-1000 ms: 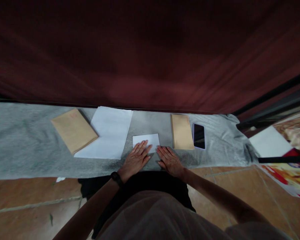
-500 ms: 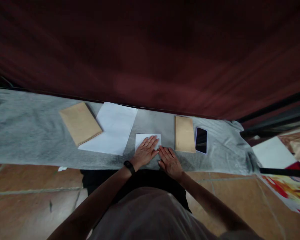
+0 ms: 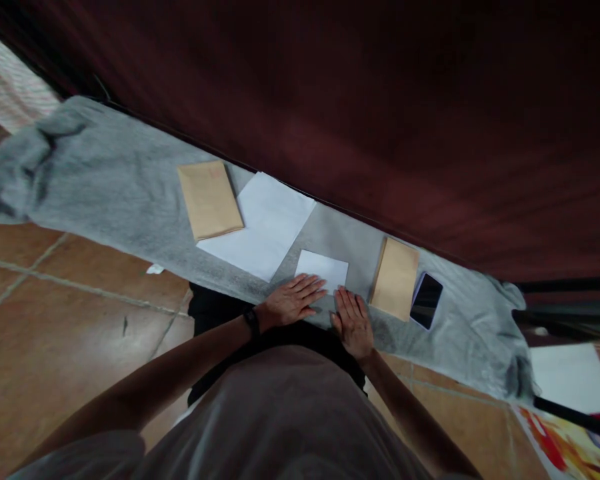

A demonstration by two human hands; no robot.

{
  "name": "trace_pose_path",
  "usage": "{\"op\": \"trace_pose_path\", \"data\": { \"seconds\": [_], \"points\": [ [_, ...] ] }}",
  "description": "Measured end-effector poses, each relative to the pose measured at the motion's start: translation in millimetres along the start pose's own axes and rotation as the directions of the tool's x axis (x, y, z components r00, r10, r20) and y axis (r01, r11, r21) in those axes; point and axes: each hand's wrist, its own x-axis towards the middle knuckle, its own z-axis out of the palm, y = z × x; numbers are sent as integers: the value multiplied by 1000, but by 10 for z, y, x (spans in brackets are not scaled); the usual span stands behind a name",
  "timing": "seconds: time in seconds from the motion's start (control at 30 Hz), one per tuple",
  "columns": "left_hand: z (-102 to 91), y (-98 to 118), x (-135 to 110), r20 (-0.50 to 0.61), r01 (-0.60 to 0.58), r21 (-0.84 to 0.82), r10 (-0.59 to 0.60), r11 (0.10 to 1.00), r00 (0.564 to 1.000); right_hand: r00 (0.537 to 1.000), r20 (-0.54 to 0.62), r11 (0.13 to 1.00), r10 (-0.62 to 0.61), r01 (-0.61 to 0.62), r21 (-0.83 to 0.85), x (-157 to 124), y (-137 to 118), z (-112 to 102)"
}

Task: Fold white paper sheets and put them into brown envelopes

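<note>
A small white rectangle of paper (image 3: 325,267), perhaps folded, lies on the grey cloth in front of me. My left hand (image 3: 293,300) lies flat with fingers stretched over the paper's near left edge. On the right, my right hand (image 3: 351,320) rests flat, its fingertips at the paper's near right corner. Neither hand grips anything. Larger white sheets (image 3: 275,220) lie up and to the left, partly under a stack of brown envelopes (image 3: 211,200). To the right of my right hand sits another brown envelope stack (image 3: 396,279).
A phone (image 3: 427,300) with a dark screen lies right of the envelopes. The grey cloth (image 3: 115,180) covers a long narrow surface, with a dark red curtain-like sheet (image 3: 330,120) along its far side. A white sheet (image 3: 573,379) is low at the right, above tiled floor.
The view has turned, so the cloth now slopes down to the right. My left hand has slid toward me and left, uncovering more of the small paper. Both hands stay flat.
</note>
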Motion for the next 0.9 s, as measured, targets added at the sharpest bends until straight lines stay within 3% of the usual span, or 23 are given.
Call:
{"op": "trace_pose_path", "data": {
  "seconds": [0.23,0.4,0.57,0.77,0.9],
  "points": [
    [-47,48,-49,32,-16,-7,16,1000,999,1000,-19,998,11,-10,56,33,-7,-44],
    [-48,51,-46,11,-31,-6,31,999,999,999,-14,995,34,-33,95,281,-228,-8],
    [-35,52,-49,36,10,17,-10,1000,999,995,-28,993,97,-95,64,447,-384,70],
    [-43,12,-122,28,69,21,-70,997,997,970,-118,977,214,-210,47,384,-310,83],
    [-19,23,-192,-16,145,45,-144,988,989,963,-114,969,246,-246,17,367,-294,90]
  ]
}}
